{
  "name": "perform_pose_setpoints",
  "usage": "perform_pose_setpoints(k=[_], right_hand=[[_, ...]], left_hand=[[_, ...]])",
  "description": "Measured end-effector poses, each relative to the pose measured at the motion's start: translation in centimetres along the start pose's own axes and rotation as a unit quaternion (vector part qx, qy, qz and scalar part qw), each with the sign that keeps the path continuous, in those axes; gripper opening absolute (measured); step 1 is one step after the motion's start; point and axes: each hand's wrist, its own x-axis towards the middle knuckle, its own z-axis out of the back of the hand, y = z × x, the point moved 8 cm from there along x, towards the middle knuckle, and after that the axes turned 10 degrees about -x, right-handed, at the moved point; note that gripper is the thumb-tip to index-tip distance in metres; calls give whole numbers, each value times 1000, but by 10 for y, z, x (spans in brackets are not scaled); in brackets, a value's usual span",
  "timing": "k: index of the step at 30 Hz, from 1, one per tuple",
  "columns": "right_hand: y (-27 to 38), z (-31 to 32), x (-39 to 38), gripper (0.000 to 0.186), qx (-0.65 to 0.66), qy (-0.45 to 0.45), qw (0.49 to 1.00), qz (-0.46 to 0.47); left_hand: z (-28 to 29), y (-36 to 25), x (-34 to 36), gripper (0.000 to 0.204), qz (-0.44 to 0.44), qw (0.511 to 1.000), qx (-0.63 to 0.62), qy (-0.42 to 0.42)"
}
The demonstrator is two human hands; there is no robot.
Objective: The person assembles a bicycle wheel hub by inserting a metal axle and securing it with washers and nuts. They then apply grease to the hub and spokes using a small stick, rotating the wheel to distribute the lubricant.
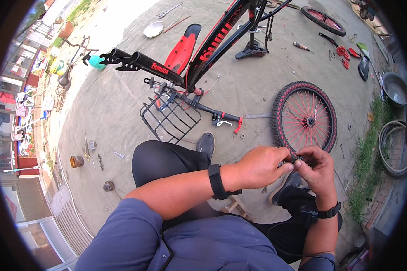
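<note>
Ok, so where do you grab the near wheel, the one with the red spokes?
Best, I think, take the near wheel by its thick, knobbly tyre at the right edge, coming from the right. It seems to lie flat, and a metal strip lies by its left edge. The thin red spokes look easier to bend.

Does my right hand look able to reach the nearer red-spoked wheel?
Likely yes: the nearer wheel lies just beyond your right hand, nothing visible between, though that hand is pinching a small dark part together with your left hand.
</note>
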Motion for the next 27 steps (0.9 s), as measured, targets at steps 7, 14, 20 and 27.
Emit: perform_pose_setpoints(k=[7,14,20,27], right_hand=[[4,1,0,24,-12,13,1000,10],[32,-13,4,34,23,34,998,48],[19,-10,2,21,-55,56,993,-83],[92,-38,7,21,-69,39,997,21]], left_hand=[[3,-1,1,27,30,999,-1,-17],[8,-4,-4,22,12,1000,9,-5],[26,-22,-14,21,-10,999,26,-20],[40,-24,-24,19,-75,995,1,-71]])
